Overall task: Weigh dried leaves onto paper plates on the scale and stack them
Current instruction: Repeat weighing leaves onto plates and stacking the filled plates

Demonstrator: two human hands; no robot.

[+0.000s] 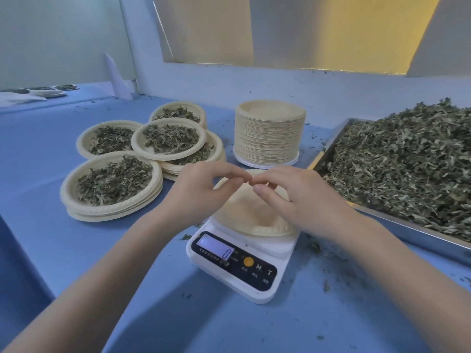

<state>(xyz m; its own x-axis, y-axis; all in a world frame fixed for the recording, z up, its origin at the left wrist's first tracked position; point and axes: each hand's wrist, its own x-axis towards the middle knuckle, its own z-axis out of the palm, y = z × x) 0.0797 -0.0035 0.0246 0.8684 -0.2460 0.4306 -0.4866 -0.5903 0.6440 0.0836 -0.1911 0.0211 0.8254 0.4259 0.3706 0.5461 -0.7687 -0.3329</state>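
An empty paper plate (244, 212) sits on the white digital scale (275, 253), whose display reads 0. My left hand (201, 192) and my right hand (295, 197) hover over the plate. Their thumbs and forefingers meet tip to tip at its far rim, where they seem to pinch the edge. No leaves lie in this plate. Dried leaves (407, 169) are heaped in a metal tray (407, 226) on the right. Filled plates (112, 184) stand in low stacks on the left. A tall stack of empty plates (269, 133) stands behind the scale.
Blue cloth covers the table (63, 245), with leaf crumbs scattered around the scale and tray. More filled plates (48, 91) lie far back left. A white wall ledge (254, 80) runs behind the stacks.
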